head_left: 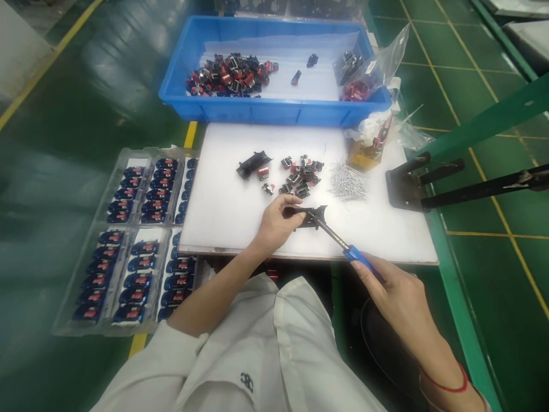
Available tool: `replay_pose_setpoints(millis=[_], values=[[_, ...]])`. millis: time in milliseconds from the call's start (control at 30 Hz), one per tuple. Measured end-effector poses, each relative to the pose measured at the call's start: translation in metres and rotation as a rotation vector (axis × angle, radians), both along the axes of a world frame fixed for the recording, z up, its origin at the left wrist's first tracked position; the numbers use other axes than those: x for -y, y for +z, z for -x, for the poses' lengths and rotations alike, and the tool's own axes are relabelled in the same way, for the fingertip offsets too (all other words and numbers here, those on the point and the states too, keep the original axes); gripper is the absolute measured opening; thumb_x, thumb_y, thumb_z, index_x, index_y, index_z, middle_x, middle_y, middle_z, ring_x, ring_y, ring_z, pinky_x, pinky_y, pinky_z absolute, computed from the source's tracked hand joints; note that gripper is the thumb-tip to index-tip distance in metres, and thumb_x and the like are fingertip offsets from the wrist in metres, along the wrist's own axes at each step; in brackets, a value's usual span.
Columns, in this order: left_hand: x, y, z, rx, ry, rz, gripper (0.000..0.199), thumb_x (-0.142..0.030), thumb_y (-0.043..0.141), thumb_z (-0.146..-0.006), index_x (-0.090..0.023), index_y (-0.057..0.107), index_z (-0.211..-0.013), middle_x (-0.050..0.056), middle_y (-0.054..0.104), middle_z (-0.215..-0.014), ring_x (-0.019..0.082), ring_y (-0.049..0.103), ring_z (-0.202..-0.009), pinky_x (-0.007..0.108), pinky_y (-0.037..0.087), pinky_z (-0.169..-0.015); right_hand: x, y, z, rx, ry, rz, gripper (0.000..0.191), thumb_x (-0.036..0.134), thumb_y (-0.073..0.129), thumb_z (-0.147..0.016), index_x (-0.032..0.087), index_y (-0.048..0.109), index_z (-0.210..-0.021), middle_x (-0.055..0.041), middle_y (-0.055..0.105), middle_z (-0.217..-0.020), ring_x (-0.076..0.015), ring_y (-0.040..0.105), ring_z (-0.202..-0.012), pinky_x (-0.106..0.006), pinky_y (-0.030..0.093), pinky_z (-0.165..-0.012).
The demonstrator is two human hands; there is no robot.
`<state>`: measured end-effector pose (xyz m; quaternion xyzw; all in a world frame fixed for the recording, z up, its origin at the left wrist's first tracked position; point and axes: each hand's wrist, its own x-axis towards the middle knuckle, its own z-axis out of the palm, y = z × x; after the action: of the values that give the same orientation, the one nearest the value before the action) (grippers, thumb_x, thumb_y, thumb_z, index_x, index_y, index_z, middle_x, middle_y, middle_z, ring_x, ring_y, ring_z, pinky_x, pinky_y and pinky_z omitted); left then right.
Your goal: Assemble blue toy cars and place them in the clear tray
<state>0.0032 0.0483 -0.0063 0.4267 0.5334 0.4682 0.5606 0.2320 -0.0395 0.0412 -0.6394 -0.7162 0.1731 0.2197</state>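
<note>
1. Clear trays (103,333) at far left hold filled rows of blue-and-red pieces (154,203).
2. Our left hand (274,224) closes around a black bracket (313,218) over the white board (214,200).
3. Loose black-and-red parts (300,177) remain on the board, with more in the blue bin (274,117).
4. Our right hand (386,292) grips a blue-handled screwdriver (357,256), its tip at the bracket.

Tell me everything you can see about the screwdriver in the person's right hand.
The screwdriver has a blue handle, gripped by the right hand, and a long, slim metal shaft. It slants up and left above the white board, its far end meeting the black plastic part held by the left hand. The tip itself is too small to make out.
</note>
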Motion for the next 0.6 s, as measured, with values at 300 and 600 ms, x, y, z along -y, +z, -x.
replay_pose_setpoints(millis=[300, 600], values=[[-0.0003, 0.0022, 0.0006, -0.014, 0.000, 0.004, 0.025, -0.021, 0.070, -0.072, -0.019, 0.066, -0.096, 0.004, 0.068, -0.095, 0.016, 0.064, -0.083, 0.025, 0.051, -0.067, 0.0009, -0.0012, 0.0010, 0.070, 0.035, -0.054, 0.052, 0.061, 0.042, -0.100, 0.022, 0.076, -0.103, -0.0091, 0.076, -0.085, -0.0290, 0.072, -0.069, -0.037, 0.056, -0.060], [-0.0007, 0.0006, 0.0005, -0.002, 0.001, 0.004, 0.023, -0.022, 0.070, -0.073, -0.019, 0.066, -0.095, 0.004, 0.068, -0.096, 0.015, 0.063, -0.083, 0.024, 0.051, -0.066, 0.0048, -0.0010, 0.0016, 0.299, 0.147, -0.175, 0.049, 0.048, 0.037, -0.106, 0.014, 0.072, -0.108, -0.0069, 0.070, -0.076, -0.0227, 0.065, -0.058, -0.033, 0.046, -0.052]])
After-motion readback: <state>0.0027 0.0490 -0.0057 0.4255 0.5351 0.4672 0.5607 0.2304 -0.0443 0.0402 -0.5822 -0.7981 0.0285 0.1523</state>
